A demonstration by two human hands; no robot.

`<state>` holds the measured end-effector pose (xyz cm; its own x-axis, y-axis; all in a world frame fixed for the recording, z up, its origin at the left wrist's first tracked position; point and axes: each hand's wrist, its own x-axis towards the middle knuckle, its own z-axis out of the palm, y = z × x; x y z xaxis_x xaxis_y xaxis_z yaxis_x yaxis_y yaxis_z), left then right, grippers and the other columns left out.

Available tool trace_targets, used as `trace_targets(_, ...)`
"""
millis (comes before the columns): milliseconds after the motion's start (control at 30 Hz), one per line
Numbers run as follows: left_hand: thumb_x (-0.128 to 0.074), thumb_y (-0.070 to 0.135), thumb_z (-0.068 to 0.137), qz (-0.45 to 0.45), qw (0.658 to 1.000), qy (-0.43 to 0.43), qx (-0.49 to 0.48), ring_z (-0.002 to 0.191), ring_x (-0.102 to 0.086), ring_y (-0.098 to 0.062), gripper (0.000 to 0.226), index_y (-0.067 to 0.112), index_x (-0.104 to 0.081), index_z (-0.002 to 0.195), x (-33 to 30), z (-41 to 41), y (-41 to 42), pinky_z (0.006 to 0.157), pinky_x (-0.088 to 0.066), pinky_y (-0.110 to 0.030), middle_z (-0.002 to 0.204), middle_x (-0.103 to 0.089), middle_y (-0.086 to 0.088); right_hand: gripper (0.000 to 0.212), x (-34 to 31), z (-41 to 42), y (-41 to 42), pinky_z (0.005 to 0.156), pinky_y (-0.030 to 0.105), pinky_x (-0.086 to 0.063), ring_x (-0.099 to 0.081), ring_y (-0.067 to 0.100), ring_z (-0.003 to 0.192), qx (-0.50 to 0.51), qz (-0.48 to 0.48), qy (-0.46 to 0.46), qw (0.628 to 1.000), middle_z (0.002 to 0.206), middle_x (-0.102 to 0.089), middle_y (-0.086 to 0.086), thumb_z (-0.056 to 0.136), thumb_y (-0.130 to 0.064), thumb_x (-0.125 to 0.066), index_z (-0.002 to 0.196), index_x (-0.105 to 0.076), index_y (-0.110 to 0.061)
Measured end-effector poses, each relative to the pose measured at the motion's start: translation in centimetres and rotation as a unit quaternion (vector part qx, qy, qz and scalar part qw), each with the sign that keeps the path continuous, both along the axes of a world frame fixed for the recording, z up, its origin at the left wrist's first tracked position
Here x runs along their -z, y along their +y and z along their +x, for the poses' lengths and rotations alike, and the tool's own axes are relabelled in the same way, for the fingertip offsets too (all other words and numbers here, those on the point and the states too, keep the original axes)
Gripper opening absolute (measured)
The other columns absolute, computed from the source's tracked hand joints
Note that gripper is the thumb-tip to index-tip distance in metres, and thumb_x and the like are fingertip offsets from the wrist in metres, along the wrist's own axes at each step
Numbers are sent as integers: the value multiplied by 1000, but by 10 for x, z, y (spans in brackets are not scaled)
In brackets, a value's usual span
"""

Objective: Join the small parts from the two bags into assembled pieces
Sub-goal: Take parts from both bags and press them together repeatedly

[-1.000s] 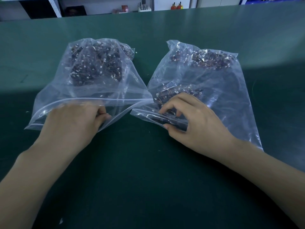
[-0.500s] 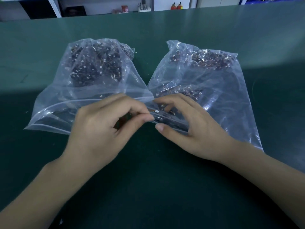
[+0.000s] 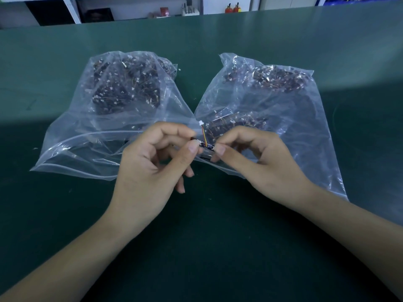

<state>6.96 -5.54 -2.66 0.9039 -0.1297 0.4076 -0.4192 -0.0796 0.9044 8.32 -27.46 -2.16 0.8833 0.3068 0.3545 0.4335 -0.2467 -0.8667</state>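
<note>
Two clear plastic bags lie side by side on the green table, mouths toward me. The left bag (image 3: 82, 136) and the right bag (image 3: 294, 118) each hold several small dark parts with thin wires and white connectors. In front of the bag mouths, my left hand (image 3: 152, 168) and my right hand (image 3: 259, 160) meet. Both pinch a small dark part (image 3: 206, 146) between thumb and forefinger, one at each end. A short red and yellow wire with a white connector (image 3: 200, 123) sticks up from it.
The green table (image 3: 207, 236) stretches wide in front of and behind the bags. Past its far edge stand white shelves (image 3: 139, 7) with small items, a dark box and two red bottles.
My left hand left the left bag's mouth and moved right to meet my right hand. Both hands rose off the right bag's opening and now hold a small wired part between them.
</note>
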Motion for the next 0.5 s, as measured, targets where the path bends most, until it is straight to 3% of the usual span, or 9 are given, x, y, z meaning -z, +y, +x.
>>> trace_targets(267, -65, 39, 102, 65, 995, 73, 14, 54, -62, -21, 9, 31, -68, 102, 5, 0, -1, 40, -45, -26, 92, -76, -2, 12, 1, -1, 0, 84, 47, -50, -65, 15, 83, 11, -19, -9, 1000, 86, -74, 0, 101, -9, -69, 90, -72, -10)
trace_targets(367, -62, 38, 104, 127, 990, 56, -2, 50, -60, -17, 19, 26, -70, 93, 6, -2, -1, 45, -43, -16, 89, -77, 3, 13, 3, 0, 0, 83, 45, -51, -66, 15, 83, 20, -26, -8, 999, 86, -74, -1, 102, -10, -68, 90, -72, -11)
trace_targets(500, -62, 35, 104, 145, 988, 42, -16, 51, -60, -17, 18, 27, -72, 92, 3, -4, -2, 47, -43, -17, 88, -77, 4, 14, 4, 1, 0, 80, 42, -50, -66, 18, 83, 26, -48, -12, 998, 85, -73, -3, 103, -14, -67, 90, -72, -15)
